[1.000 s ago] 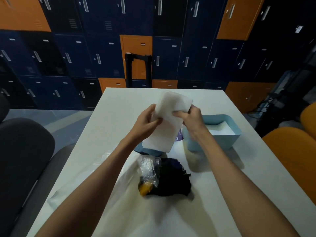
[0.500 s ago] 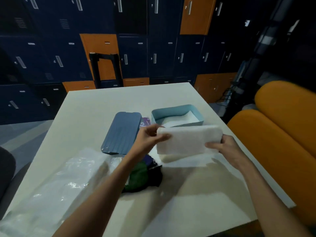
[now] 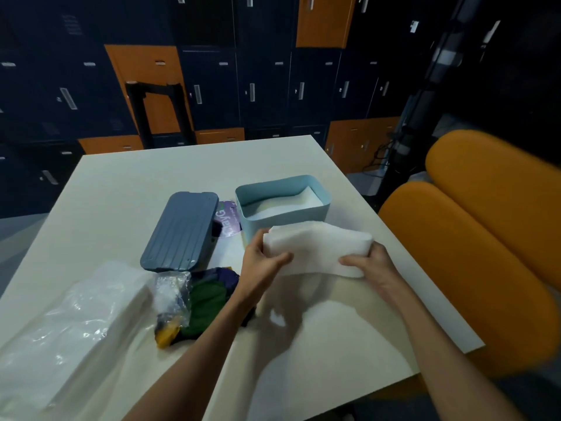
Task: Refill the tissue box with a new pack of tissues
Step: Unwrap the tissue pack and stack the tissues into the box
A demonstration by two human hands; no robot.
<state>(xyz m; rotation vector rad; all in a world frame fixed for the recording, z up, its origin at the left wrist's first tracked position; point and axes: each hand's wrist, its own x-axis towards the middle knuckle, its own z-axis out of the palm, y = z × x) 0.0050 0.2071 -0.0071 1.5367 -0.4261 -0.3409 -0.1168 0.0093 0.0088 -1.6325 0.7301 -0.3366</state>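
Near the right edge of the table, both hands are holding a white stack of tissues [image 3: 318, 250] up off the tabletop. The left hand [image 3: 264, 264] grips its left end with the thumb curled over the front. The right hand [image 3: 375, 264] clamps the right end the same way, thumb on the near side and fingers tucked behind. The stack runs lengthwise between them and sags a bit in the middle.

Right behind it sits the light blue tissue box [image 3: 318, 215], open on top, with some white tissue already lying inside. The stack overlaps the box's near wall from this angle, and I honestly can't tell if they're touching.

Left of the box, around the middle of the table [image 3: 145, 183], the blue-grey ribbed lid [image 3: 182, 232] lies flat. A purple printed wrapper [image 3: 227, 221] pokes out between the lid and the box. Closer to the near edge there's a crumpled dark and green wrapper [image 3: 209, 302] with some clear film bunched on it. A big clear plastic pack [image 3: 76, 323] of white tissues takes up the near left corner.

Orange chairs [image 3: 473, 268] sit along the right edge, and navy and orange lockers [image 3: 252, 86] stand past the far edge.
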